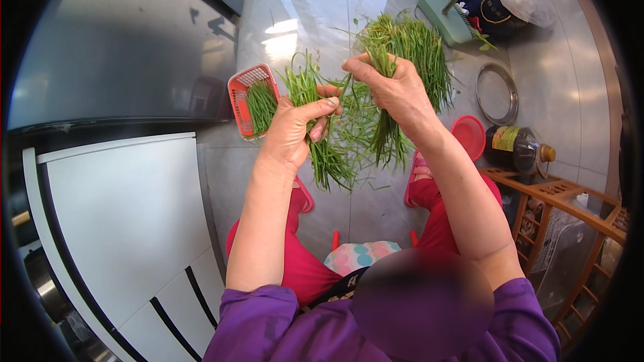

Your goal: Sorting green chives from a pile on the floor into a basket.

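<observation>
My left hand [307, 120] grips a bunch of green chives [329, 163], whose pale ends stick up above the thumb and whose leaves droop below. A second bunch of chives [387, 133] hangs from my right hand [390, 83], pale ends upward. Strands stretch between the two hands near the right fingertips; which bunch they belong to I cannot tell. Beyond my right hand a large heap of chives [420, 50] lies on the tiled floor. Loose leaves and trimmings [359, 115] are strewn beneath both hands. More chives [261, 108] rest in a red-and-white plastic basket [240, 110] at the left.
At the right are a red plastic bowl [468, 137], a round metal tray [497, 94], a large oil bottle [518, 148] and a wooden rack [548, 193]. A green broom head [443, 15] touches the floor behind the heap. White drawers [121, 211] stand at the left.
</observation>
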A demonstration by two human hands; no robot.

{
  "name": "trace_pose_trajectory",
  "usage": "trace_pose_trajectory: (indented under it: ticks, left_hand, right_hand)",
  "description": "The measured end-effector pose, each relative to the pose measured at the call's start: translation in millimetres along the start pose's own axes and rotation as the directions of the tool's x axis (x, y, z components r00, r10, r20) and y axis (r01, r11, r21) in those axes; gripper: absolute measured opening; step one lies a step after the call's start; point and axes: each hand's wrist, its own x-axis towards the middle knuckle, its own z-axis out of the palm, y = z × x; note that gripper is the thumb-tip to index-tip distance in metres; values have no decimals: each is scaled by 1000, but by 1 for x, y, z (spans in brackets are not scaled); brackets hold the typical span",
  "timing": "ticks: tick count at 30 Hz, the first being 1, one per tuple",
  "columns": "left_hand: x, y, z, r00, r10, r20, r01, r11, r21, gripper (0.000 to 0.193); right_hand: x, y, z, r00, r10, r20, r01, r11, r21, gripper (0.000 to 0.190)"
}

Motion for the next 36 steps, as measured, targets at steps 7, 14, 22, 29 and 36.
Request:
trace_pose_trajectory:
  ticks: [7,14,22,29,36]
  left_hand:
    - [0,-1,0,997,8,76,2,991,-130,14]
    - [0,-2,1,972,-82,220,128,970,-205,12]
    - [-3,-7,12,976,-87,202,103,992,-69,14]
    - [0,-2,6,998,-14,66,17,999,-43,24]
    - [2,12,-28,974,39,-225,-9,991,134,20]
  right_hand:
    - [8,-1,-17,999,53,7,-54,988,143,24]
    - [2,-4,-8,990,76,117,-103,963,248,29]
    - [-1,-3,3,991,85,107,-92,994,62,21]
    - [4,2,-3,996,83,-22,-81,993,85,19]
    - [14,1,-22,969,51,-242,-2,980,197,19]
